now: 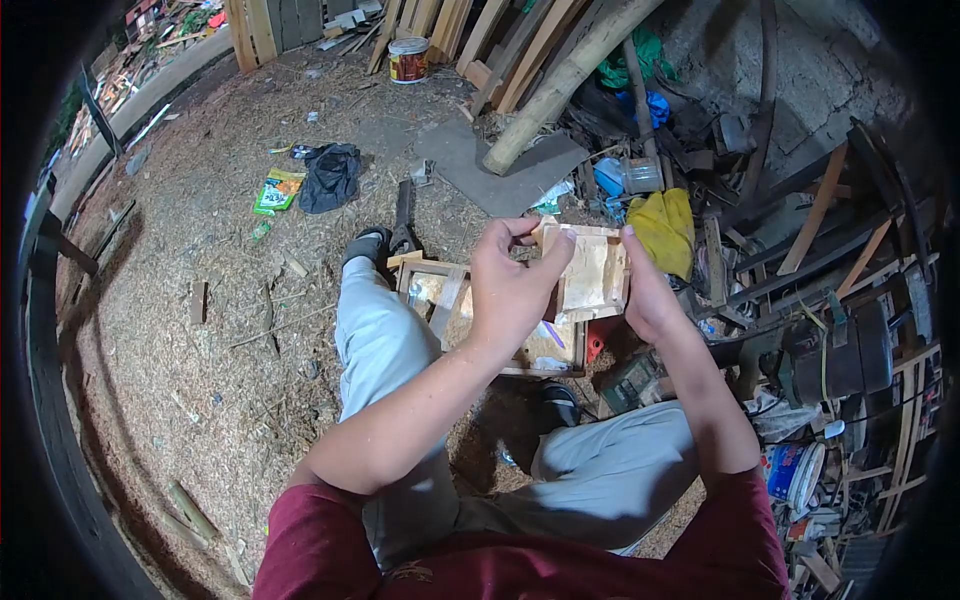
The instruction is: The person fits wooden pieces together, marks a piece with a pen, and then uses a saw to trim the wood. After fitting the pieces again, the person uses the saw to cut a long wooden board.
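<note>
A small, shallow wooden box (592, 272) is held up between my two hands, its hollow side facing me. My left hand (505, 275) grips the box's left side, with the thumb on the rim and curled fingers behind. My right hand (650, 295) supports the right side, its fingers partly hidden by the box. Below them, a larger wooden tray (480, 372) lies on the ground between my feet. Inside that tray are a purple strip (553, 334) and scraps too small to make out. A hand saw (404, 215) lies beyond the tray, near my left shoe.
Wood shavings cover the ground. A black plastic bag (330, 178) and a green packet (277, 191) lie ahead left. A slanting log (565, 85), a paint bucket (408, 60) and leaning planks stand ahead. Yellow cloth (662, 235) and cluttered wood crowd the right.
</note>
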A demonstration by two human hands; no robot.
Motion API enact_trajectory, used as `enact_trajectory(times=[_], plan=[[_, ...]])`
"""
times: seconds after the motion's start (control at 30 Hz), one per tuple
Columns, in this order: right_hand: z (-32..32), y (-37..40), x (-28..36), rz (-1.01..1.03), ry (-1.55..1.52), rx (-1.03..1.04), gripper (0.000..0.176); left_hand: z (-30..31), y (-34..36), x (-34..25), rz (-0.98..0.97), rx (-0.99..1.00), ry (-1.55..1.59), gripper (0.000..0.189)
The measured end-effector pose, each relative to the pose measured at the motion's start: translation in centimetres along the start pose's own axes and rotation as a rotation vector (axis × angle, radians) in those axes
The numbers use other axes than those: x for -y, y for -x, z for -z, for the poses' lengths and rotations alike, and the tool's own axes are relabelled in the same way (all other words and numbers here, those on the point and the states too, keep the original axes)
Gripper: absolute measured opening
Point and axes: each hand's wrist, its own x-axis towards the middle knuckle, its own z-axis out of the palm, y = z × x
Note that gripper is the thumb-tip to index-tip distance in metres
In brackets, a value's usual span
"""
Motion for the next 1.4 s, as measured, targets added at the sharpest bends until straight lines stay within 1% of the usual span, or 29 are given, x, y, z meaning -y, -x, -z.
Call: enact_trajectory(times=[0.1, 0.2, 0.3, 0.4, 0.5, 0.57, 0.6, 0.77, 0.9, 1.0, 1.07, 1.17, 1.27, 1.4], plan=[[-1.1, 0.7, 0.5, -0.002, 0.006, -0.05, 0.062, 0.0, 0.0, -0.1, 0.007, 0.006, 0.02, 0.04], [-0.8, 0.3, 0.1, 0.016, 0.017, -0.067, 0.059, -0.2, 0.1, 0.0, 0.013, 0.006, 0.029, 0.04], [-0.9, 0.1, -0.1, 0.045, 0.044, -0.11, 0.061, -0.2, 0.3, -0.5, 0.047, 0.011, 0.054, 0.04], [-0.6, -0.2, -0.5, 0.097, 0.103, -0.172, 0.064, -0.3, 0.6, -1.1, 0.083, 0.029, 0.083, 0.04], [1.2, -1.7, -1.8, 0.18, 0.205, -0.272, 0.064, -0.4, 0.8, -1.4, 0.128, 0.059, 0.149, 0.04], [1.7, -1.9, -2.0, 0.202, 0.196, -0.324, 0.062, -0.4, 0.9, -1.6, 0.201, 0.098, 0.241, 0.039], [1.6, -1.8, -1.9, 0.214, 0.192, -0.35, 0.062, -0.4, 1.0, -1.6, 0.188, 0.107, 0.252, 0.038], [0.9, -0.1, 0.0, 0.43, 0.357, -0.33, 0.049, -0.4, 1.0, -1.1, 0.166, 0.188, 0.331, 0.038], [1.9, 1.1, 1.2, 0.542, 0.533, -0.291, 0.041, 0.4, 0.9, -1.5, 0.188, 0.322, 0.24, 0.041], [1.4, 2.3, 2.1, 0.613, 0.592, -0.272, 0.041, 0.7, 0.9, -1.7, 0.192, 0.381, 0.229, 0.046], [1.5, 2.4, 2.1, 0.627, 0.609, -0.299, 0.04, 0.9, 1.1, -2.5, 0.185, 0.403, 0.252, 0.049], [1.5, 2.7, 2.3, 0.659, 0.644, -0.319, 0.041, 1.3, 1.0, -2.7, 0.159, 0.474, 0.173, 0.049], [1.3, 3.1, 2.7, 0.669, 0.66, -0.308, 0.042, 1.4, 1.0, -2.5, 0.176, 0.475, 0.16, 0.043], [0.9, 3.5, 3.2, 0.695, 0.72, -0.318, 0.045, 1.3, 1.1, -3.4, 0.278, 0.493, 0.211, 0.042]])
